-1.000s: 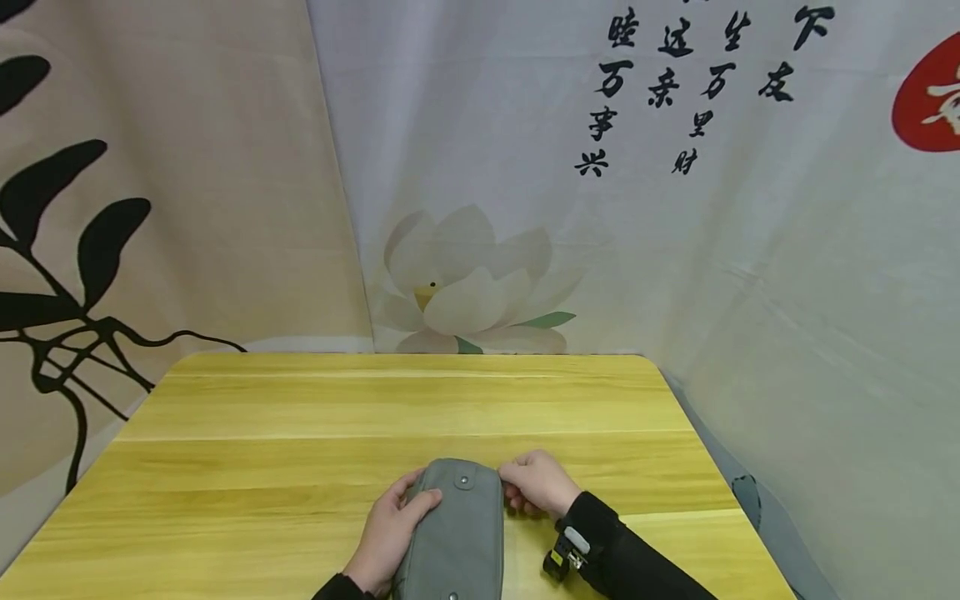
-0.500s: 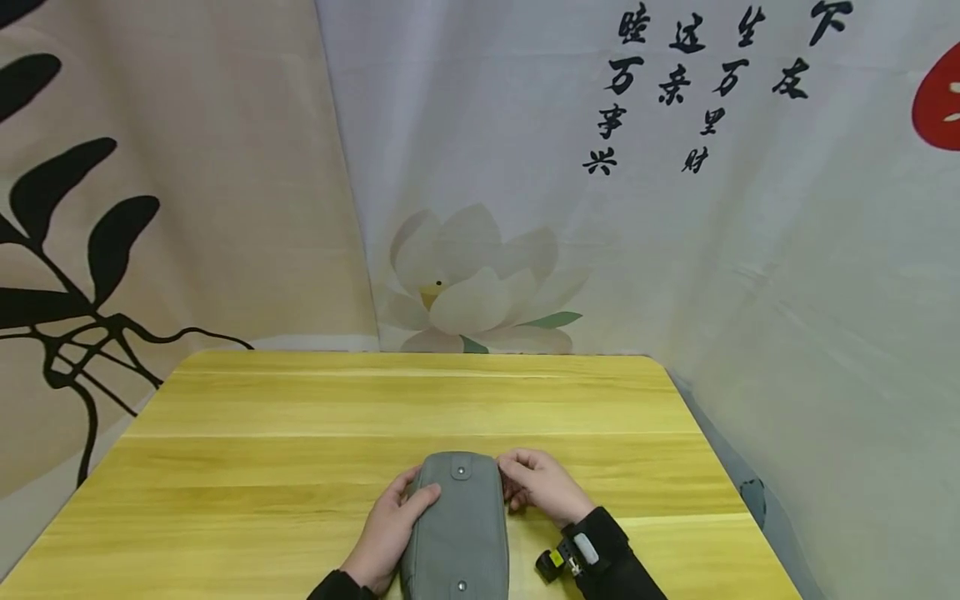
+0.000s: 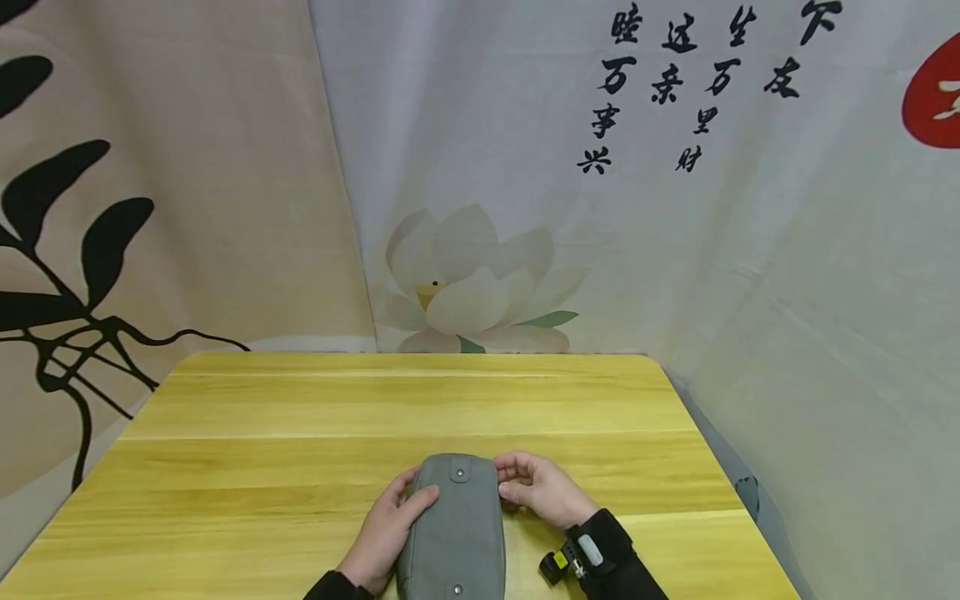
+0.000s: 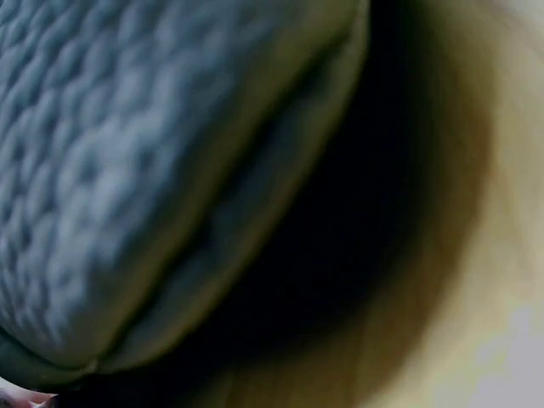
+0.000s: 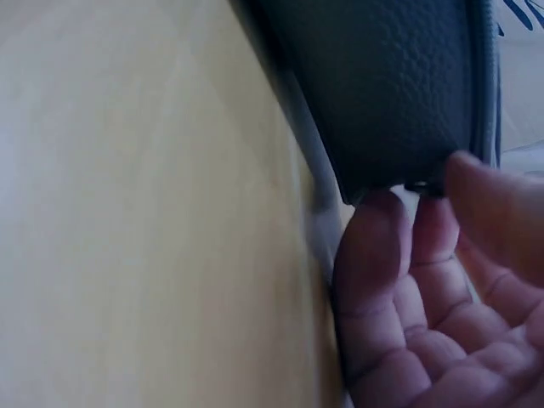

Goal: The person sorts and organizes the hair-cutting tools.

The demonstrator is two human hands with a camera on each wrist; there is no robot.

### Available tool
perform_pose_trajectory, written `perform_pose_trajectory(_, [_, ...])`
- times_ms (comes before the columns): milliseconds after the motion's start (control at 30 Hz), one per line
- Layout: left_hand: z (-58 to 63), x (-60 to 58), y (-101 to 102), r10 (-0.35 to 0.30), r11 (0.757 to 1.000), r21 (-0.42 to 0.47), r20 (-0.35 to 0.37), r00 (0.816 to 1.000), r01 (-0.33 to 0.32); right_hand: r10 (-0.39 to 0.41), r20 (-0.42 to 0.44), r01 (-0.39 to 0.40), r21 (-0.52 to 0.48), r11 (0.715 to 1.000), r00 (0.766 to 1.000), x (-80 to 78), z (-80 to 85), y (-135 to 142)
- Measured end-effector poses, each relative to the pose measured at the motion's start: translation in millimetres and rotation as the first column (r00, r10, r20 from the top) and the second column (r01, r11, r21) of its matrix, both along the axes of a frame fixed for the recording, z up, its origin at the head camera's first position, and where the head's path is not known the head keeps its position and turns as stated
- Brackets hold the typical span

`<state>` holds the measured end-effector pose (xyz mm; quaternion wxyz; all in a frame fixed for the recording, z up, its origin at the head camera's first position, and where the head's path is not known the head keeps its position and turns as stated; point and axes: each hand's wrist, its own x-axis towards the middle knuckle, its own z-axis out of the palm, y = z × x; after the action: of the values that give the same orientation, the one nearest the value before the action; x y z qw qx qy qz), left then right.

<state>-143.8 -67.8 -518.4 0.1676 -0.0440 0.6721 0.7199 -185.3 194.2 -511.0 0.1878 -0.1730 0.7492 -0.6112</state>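
A grey pebbled zip case (image 3: 456, 525) with metal snaps lies lengthwise at the near middle of the table. My left hand (image 3: 390, 529) grips its left side, thumb on top and fingers going down the far side. At the case's far right corner is my right hand (image 3: 543, 490), its fingertips and thumb touching it, a gap between them. In the right wrist view, the thumb (image 5: 493, 200) lies by the zip (image 5: 487, 85), and the fingertips meet the end of the case. A small dark piece beside the thumb tip is too unclear to name. The left wrist view shows mostly the case's blurred side (image 4: 110, 170).
The yellow wooden table (image 3: 300, 417) stretches away beyond the case to a printed cloth backdrop (image 3: 480, 167). A small camera (image 3: 555, 567) is strapped to the right wrist, over a black sleeve (image 3: 618, 567).
My right hand has loosened from a tight pinch at the case's corner, its fingers spreading and its thumb dropping lower. The left hand keeps its grip, and the case has shifted only slightly.
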Motion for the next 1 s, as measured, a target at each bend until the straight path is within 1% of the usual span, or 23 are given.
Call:
perform_pose_trajectory(167, [-0.3,0.9,-0.1,-0.004,1.0,-0.009,-0.003,1.0,0.004,-0.005,-0.013,0.005,-0.004,1.0,1.0,1.8,-1.0,-2.0])
perform_pose_trajectory(300, [0.0,0.8,0.0,-0.005,1.0,-0.012,-0.002,1.0,0.005,-0.053,-0.04,0.054,0.041,0.998,0.998,3.2,-1.7,-4.8])
perform_pose_trajectory(400, [0.9,0.4,-0.1,0.001,1.0,-0.014,0.002,1.0,-0.001,-0.103,-0.098,0.114,0.114,0.987,0.99,4.5,-0.4,-7.6])
perform_pose_trajectory(567, [-0.3,0.4,-0.2,0.004,1.0,-0.017,0.002,1.0,-0.004,-0.155,-0.206,0.2,0.22,0.955,0.966,8.2,5.8,-11.0])
perform_pose_trajectory(733, [-2.8,0.1,-0.5,0.005,1.0,0.01,-0.004,1.0,-0.005,-0.154,-0.288,0.235,0.274,0.932,0.945,10.8,9.5,-12.4])
perform_pose_trajectory(833, [-2.1,0.8,-0.6,0.018,1.0,0.013,-0.006,1.0,-0.018,-0.142,-0.333,0.246,0.298,0.922,0.932,11.2,10.3,-13.1])
perform_pose_trajectory(1000, [1.0,3.1,-1.2,0.044,0.999,0.014,-0.006,0.999,-0.044,-0.122,-0.373,0.249,0.314,0.916,0.92,12.0,12.6,-13.7])
